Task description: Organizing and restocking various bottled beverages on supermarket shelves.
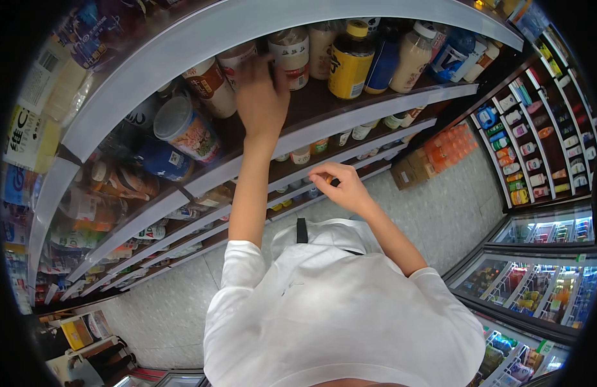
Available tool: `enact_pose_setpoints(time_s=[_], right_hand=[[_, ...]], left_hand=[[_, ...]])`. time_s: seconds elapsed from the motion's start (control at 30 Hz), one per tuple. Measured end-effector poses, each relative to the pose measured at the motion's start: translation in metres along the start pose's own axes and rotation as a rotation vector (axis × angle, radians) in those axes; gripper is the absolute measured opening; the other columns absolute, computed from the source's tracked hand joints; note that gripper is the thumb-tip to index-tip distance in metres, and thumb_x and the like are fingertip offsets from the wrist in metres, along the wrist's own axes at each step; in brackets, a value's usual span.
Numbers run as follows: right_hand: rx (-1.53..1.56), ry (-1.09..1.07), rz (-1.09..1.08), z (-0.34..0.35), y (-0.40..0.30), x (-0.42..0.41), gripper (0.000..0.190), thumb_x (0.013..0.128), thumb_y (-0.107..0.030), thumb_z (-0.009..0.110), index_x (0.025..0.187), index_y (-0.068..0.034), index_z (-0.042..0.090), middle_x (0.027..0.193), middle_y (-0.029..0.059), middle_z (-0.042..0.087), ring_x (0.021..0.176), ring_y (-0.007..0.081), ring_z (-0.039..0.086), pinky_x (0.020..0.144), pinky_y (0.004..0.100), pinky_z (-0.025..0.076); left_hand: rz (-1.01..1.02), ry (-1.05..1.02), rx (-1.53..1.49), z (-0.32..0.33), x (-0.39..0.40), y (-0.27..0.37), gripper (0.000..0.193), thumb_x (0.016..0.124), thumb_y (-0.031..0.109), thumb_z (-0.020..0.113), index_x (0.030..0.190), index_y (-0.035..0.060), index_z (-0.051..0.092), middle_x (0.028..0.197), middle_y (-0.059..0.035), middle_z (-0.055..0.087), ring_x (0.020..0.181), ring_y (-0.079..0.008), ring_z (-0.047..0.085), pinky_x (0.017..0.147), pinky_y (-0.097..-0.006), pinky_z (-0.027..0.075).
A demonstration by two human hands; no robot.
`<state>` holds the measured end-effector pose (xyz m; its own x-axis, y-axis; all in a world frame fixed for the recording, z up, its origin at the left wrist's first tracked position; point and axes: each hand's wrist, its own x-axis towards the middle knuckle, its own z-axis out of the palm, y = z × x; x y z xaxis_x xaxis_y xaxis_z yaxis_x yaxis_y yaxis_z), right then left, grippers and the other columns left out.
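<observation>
My left hand (263, 94) reaches onto an upper store shelf, its fingers blurred over a white and red container (234, 57); whether they grip it is unclear. Just right of it is a clear-topped bottle with a white and red label (289, 58). On its left are a brown and white container (210, 88) and a tub with a clear lid (187, 128). A yellow-labelled bottle with a yellow cap (350, 63) stands farther right. My right hand (338, 186) hangs in front of the lower shelves, fingers curled, with a small orange and dark item at the fingers.
The pale shelf edge (361, 107) curves below the bottles, and another shelf rail (279, 14) runs above. Lower shelves carry more goods. Cardboard boxes (410, 170) and orange shrink-wrapped bottles (451, 147) sit on the floor. Glass-doored coolers (526, 285) line the right side.
</observation>
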<state>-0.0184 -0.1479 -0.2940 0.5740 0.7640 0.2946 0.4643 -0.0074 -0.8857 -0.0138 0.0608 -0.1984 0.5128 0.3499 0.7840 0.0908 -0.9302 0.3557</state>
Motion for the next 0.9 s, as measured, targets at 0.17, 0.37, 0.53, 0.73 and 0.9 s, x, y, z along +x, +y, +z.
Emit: enact_pose_setpoints(time_s=[0.17,0.37,0.53,0.73,0.9], right_hand=[[0.02,-0.066,-0.003,0.008,0.004,0.003,0.015,0.086,-0.012,0.068,0.095,-0.001,0.068,0.084,0.0105,0.069,0.074,0.0186,0.067,0.065,0.0285,0.051],[0.023,-0.077,-0.061,0.014,0.002,0.013,0.012,0.085,-0.008,0.068,0.093,0.002,0.068,0.08,0.0087,0.068,0.067,0.0146,0.063,0.062,0.0257,0.049],[0.014,-0.079,-0.049,0.01,0.002,0.013,0.012,0.085,-0.007,0.067,0.093,0.002,0.069,0.08,0.0091,0.068,0.067,0.0149,0.064,0.062,0.0259,0.05],[0.007,-0.08,-0.028,0.008,0.003,0.009,0.013,0.085,-0.008,0.068,0.093,0.001,0.068,0.082,0.0097,0.068,0.068,0.0159,0.064,0.063,0.0268,0.05],[0.02,-0.107,0.015,0.014,0.007,0.003,0.013,0.084,-0.009,0.068,0.093,0.001,0.069,0.084,0.0104,0.069,0.069,0.0174,0.065,0.064,0.0276,0.051]], left_hand=[[0.145,0.488,0.292,-0.026,0.031,-0.012,0.048,0.082,0.026,0.071,0.111,-0.0067,0.05,0.093,-0.0234,0.059,0.098,-0.0458,0.054,0.089,-0.0546,0.039],[0.118,0.345,0.359,-0.018,0.031,-0.02,0.068,0.077,0.031,0.076,0.121,-0.009,0.042,0.11,-0.0273,0.053,0.104,-0.0479,0.051,0.09,-0.0531,0.041],[0.003,0.402,0.134,-0.017,0.009,0.001,0.082,0.072,0.031,0.081,0.129,-0.0086,0.036,0.12,-0.0278,0.052,0.109,-0.0487,0.05,0.093,-0.0513,0.042],[-0.148,0.066,0.003,-0.019,-0.034,0.016,0.07,0.07,0.023,0.08,0.127,0.0007,0.045,0.117,-0.0201,0.058,0.108,-0.0402,0.057,0.087,-0.0455,0.049],[-0.178,0.106,-0.051,-0.016,-0.039,0.029,0.07,0.066,0.032,0.083,0.122,0.0062,0.049,0.109,-0.0188,0.063,0.098,-0.0375,0.063,0.081,-0.0441,0.052]])
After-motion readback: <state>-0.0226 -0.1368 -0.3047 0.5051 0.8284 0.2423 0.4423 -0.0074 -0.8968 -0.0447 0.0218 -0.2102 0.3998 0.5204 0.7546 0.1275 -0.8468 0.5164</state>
